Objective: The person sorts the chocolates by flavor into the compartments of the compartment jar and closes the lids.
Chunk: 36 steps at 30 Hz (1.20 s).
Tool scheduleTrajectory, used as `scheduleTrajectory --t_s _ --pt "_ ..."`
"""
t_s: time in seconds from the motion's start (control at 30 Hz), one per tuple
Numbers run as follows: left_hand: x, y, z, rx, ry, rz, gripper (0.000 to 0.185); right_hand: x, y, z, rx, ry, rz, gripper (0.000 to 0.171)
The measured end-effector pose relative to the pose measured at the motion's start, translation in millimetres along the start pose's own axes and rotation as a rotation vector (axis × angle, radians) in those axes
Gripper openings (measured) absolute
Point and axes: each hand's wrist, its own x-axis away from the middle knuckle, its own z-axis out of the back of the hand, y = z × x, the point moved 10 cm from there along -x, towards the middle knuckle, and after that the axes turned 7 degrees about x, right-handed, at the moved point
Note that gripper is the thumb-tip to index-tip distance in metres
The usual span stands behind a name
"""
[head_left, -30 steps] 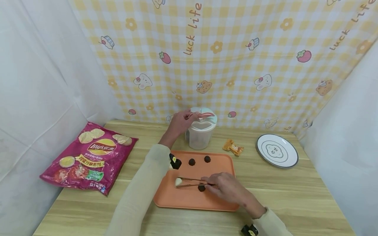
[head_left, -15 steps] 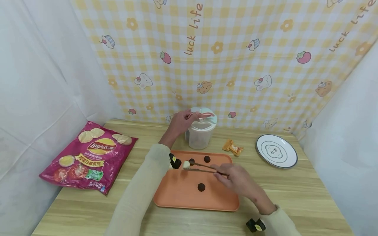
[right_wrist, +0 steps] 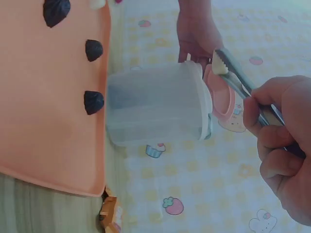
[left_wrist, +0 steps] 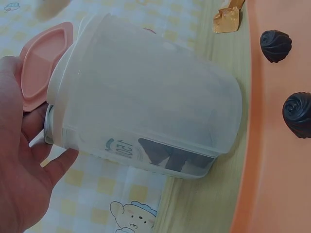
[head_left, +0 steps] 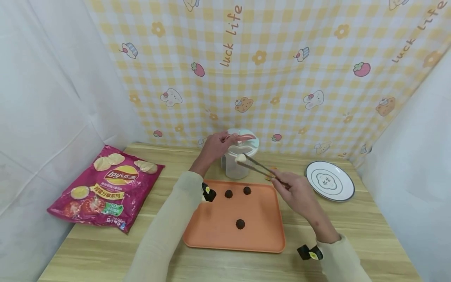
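Chip bag (head_left: 105,188) far left, untouched. My left hand (head_left: 214,147) pinches the pink flap lid (head_left: 243,137) open on the clear container (head_left: 239,160). My right hand (head_left: 297,192) squeezes tongs (head_left: 258,168) narrow on one white sweet (head_left: 240,158), hovering at the container mouth, not dropped yet. Three dark chocolates (head_left: 240,223) left on the orange tray (head_left: 260,239). Plate (head_left: 329,180) right.

sleeves (head_left: 165,227) - cream, long | wrist cameras (head_left: 209,193) - black, yellow-marked
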Motion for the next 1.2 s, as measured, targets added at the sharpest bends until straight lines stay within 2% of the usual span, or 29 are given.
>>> scheduleTrajectory --t_s 0.13,0.3,0.5,0.77,0.97,1.2 --pt "0.9 -1.3 0.0 -0.002 0.003 0.012 0.067 -6.6 7.9 3.8 0.061 0.044 -0.049 0.028" --pt "2.3 -1.3 -0.5 -0.008 0.003 0.031 0.067 -15.4 18.3 0.6 0.084 0.050 -0.110 0.029" --pt "2.2 -2.3 -0.1 0.006 0.012 0.045 0.067 -21.4 22.9 -4.6 0.113 0.034 -0.148 0.032" --pt "2.0 -2.2 -0.3 0.033 0.013 0.032 0.067 -16.3 21.7 -5.6 0.090 0.018 -0.180 0.031" --pt "4.1 -0.9 0.5 0.025 0.020 0.036 0.066 -16.5 24.0 -8.8 0.082 -0.027 -0.223 0.031" --pt "4.6 -0.9 0.9 0.024 0.033 0.028 0.066 -16.7 25.8 -11.8 0.102 -0.049 -0.241 0.030"
